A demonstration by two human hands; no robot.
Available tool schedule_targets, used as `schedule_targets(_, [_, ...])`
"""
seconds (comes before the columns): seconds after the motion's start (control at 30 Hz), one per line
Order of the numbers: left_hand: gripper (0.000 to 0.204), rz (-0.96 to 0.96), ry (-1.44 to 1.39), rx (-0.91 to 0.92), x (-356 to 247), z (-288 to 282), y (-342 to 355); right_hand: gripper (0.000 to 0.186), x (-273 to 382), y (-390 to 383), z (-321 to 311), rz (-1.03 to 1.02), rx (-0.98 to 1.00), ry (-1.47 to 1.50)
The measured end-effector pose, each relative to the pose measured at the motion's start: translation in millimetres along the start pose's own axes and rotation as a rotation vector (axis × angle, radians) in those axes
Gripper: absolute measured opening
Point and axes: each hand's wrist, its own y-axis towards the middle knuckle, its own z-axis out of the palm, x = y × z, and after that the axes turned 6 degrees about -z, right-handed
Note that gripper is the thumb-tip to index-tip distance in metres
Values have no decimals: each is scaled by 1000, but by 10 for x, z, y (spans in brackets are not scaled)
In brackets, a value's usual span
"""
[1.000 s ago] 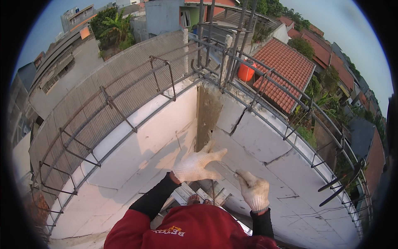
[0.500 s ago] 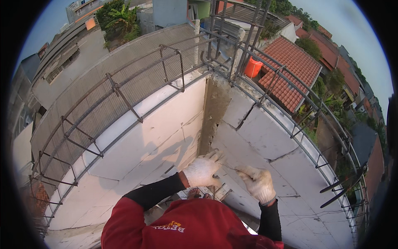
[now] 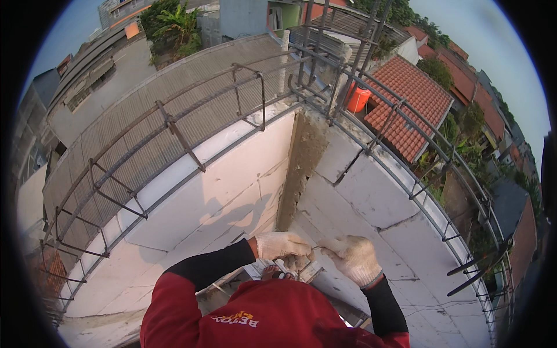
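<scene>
Grip of the right hand [image 3: 352, 258] looks pinched, apparently on a thin strand [image 3: 317, 248] held low before the chest, while the left hand [image 3: 282, 246] curls just beside it, and whether its fingers close on anything I cannot tell. Rebar cages [image 3: 168, 120] already run along both wall tops and meet at the corner, their bars bare of concrete, with pliers [image 3: 470, 281] hung at the right. White block walls [image 3: 243, 156] flank a rough mortar strip [image 3: 304, 142], outdoors, above corrugated [image 3: 116, 124] and red-tiled roofs [image 3: 406, 95].
</scene>
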Motion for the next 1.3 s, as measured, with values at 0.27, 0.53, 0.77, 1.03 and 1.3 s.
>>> schedule_targets(0.27, [32, 374, 1076, -493, -140, 142, -72, 17, 72, -134, 126, 371, -120, 399])
schedule_targets(0.53, [71, 662, 1223, -879, -644, 173, -128, 16, 36, 95, -275, 254, -262, 12])
schedule_targets(0.77, [64, 1112, 170, -899, -1930, -230, -173, 17, 147, 682, -1276, 132, -733, -413])
schedule_targets(1.03, [43, 1289, -356, -802, -2898, -689, 103, 25, 431, 2169, -2382, -33, -434, -935])
schedule_targets(1.3, [38, 1362, -273, -745, -2837, -1110, 199, 16, 31, 3055, -2201, -408, -225, -1173])
